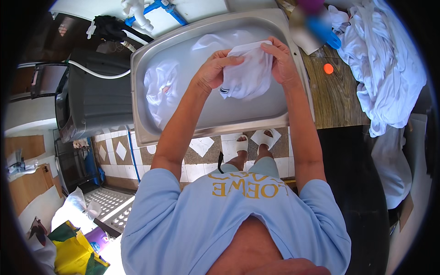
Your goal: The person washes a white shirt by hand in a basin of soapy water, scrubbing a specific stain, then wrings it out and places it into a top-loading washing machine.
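A small white cloth garment (250, 73) with a dark striped mark near its lower left corner is stretched between my hands. My left hand (211, 69) pinches its left side, thumb laid over the fabric. At the upper right corner, my right hand (283, 64) grips it between thumb and fingers. The cloth hangs above a metal sink (211, 133) that holds cloudy water. In the water lie a bunched white garment (161, 87) on the left and another white garment (220, 40) toward the back, partly hidden behind my left hand.
Right of the sink, a wooden counter (337, 98) bears a big heap of white clothes (385, 59), an orange disc (328, 68) and a blurred blue item (323, 32). A dark grey machine (103, 91) with a white hose (98, 75) stands left. Blue and white pipes (137, 13) run behind.
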`<state>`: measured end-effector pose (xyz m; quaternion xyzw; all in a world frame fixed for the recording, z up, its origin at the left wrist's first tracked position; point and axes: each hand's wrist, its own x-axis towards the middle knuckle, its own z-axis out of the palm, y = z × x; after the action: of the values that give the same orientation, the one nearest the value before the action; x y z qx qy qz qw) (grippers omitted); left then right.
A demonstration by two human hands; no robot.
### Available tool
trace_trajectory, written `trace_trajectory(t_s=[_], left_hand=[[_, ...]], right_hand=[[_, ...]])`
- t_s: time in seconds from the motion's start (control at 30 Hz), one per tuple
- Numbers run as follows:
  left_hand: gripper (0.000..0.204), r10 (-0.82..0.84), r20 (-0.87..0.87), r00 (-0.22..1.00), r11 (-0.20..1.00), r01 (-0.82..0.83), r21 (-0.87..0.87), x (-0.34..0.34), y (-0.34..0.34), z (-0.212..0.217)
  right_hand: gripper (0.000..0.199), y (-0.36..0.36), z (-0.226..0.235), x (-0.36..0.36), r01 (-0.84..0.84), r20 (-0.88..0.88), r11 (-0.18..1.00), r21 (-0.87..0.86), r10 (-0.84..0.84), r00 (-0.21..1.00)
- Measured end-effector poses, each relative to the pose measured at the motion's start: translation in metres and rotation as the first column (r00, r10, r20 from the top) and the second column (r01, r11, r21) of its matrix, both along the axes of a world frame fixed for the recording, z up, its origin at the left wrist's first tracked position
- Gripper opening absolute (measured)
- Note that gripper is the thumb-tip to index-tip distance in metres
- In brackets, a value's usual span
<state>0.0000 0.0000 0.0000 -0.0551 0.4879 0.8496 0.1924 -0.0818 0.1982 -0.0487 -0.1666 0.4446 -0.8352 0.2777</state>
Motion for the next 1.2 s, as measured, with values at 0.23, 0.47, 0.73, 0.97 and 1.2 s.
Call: trace_trajectory(t_s=[0.23, 0.47, 0.73, 0.97, 1.2], left_hand=[[0.013, 0.453, 0.165, 0.876, 0.857, -0.479, 0.188, -0.026, 0.024, 0.002], [0.005, 0.428, -0.537, 0.727, 0.683, -0.649, -0.335, -0.085, 0.112, -0.018], [0.017, -0.41, -0.717, 0.564, 0.067, -0.766, -0.64, -0.114, 0.172, -0.038], [0.014, -0.529, -0.5, 0.686, -0.084, -0.628, -0.773, -0.115, 0.173, -0.026], [0.014, -0.6, -0.402, 0.691, -0.094, -0.561, -0.823, -0.114, 0.161, -0.014]], right_hand=[[0.049, -0.031, -0.014, 0.029, 0.296, -0.08, 0.915, 0.273, -0.285, 0.955], [0.056, -0.038, -0.026, 0.026, 0.23, 0.598, 0.93, -0.286, -0.014, 0.801], [0.056, -0.023, -0.067, 0.017, 0.337, 0.665, 0.792, -0.51, 0.114, 0.738], [0.056, -0.028, -0.073, 0.014, 0.348, 0.652, 0.743, -0.571, 0.153, 0.743], [0.055, -0.038, -0.068, 0.007, 0.337, 0.605, 0.738, -0.584, 0.119, 0.787]])
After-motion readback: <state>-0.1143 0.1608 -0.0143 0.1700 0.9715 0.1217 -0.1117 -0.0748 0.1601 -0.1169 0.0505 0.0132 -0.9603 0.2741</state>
